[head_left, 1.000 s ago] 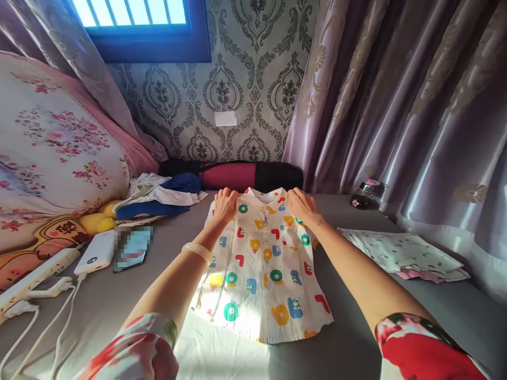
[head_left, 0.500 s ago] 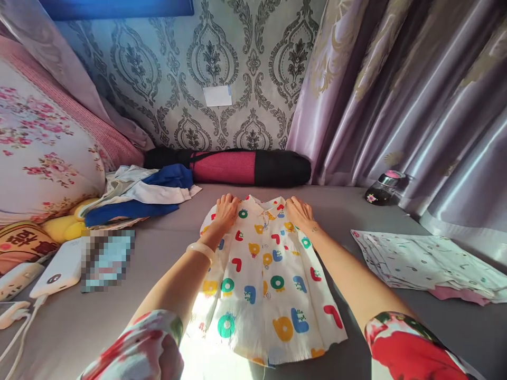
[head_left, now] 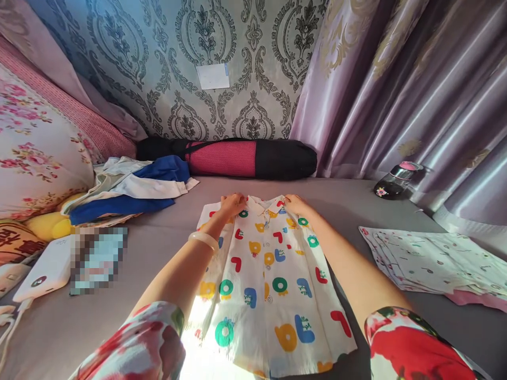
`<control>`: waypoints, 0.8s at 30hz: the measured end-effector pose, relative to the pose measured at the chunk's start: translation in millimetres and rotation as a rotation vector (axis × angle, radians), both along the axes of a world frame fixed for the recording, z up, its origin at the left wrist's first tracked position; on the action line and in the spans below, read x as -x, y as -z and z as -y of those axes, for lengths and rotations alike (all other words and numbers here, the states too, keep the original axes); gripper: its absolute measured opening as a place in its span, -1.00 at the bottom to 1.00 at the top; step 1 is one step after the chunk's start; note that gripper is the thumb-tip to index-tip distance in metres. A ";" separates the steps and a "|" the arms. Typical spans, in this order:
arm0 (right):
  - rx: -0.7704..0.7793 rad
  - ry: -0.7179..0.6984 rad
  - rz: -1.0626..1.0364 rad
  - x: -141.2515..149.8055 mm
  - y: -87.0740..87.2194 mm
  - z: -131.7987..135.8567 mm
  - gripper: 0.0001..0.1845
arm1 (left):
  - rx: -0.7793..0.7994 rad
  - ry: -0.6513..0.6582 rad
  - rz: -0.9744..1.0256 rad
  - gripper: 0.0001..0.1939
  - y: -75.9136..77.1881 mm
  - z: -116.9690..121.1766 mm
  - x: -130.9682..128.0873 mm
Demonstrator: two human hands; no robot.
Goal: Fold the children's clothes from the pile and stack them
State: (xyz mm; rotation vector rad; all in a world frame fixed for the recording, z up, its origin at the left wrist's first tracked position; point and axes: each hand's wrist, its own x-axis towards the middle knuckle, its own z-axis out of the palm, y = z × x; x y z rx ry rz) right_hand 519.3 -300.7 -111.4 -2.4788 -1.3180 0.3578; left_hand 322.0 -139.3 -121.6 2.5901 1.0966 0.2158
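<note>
A small white shirt point(head_left: 259, 274) printed with red, yellow, blue and green letters lies front side up, its collar at the far end and its buttons down the middle. My left hand point(head_left: 233, 203) grips the shirt's left shoulder beside the collar, fingers curled on the cloth. At the opposite shoulder, my right hand point(head_left: 296, 205) pinches the fabric close to the collar. A pale bangle point(head_left: 203, 241) circles my left wrist. The shirt's lower edge rests on the grey sheet point(head_left: 158, 264), with bright sunlight on its near left side.
Behind the shirt lies a black and pink rolled bag point(head_left: 222, 158). On the left are heaped clothes point(head_left: 146, 184), a white power bank point(head_left: 43, 272) with a cable and a floral cushion point(head_left: 39, 148). Folded white clothing point(head_left: 431, 261) and a dark bottle point(head_left: 394, 182) are at the right.
Both hands have closed more tightly on the shirt's shoulders, the left one shifting inward toward the collar. The camera view has tilted down and come slightly closer.
</note>
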 end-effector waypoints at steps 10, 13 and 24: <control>-0.083 0.004 -0.030 -3.9 13.0 3.8 -0.79 | 0.019 0.033 0.079 -0.70 6.1 5.6 -7.2; -0.108 -0.017 0.184 9.0 18.3 9.7 -0.75 | -0.184 0.074 0.111 -0.67 15.0 12.7 -5.1; 0.079 0.064 0.004 -14.7 -8.3 27.3 -0.54 | 0.001 -0.003 -0.054 -0.62 -0.3 -17.0 18.1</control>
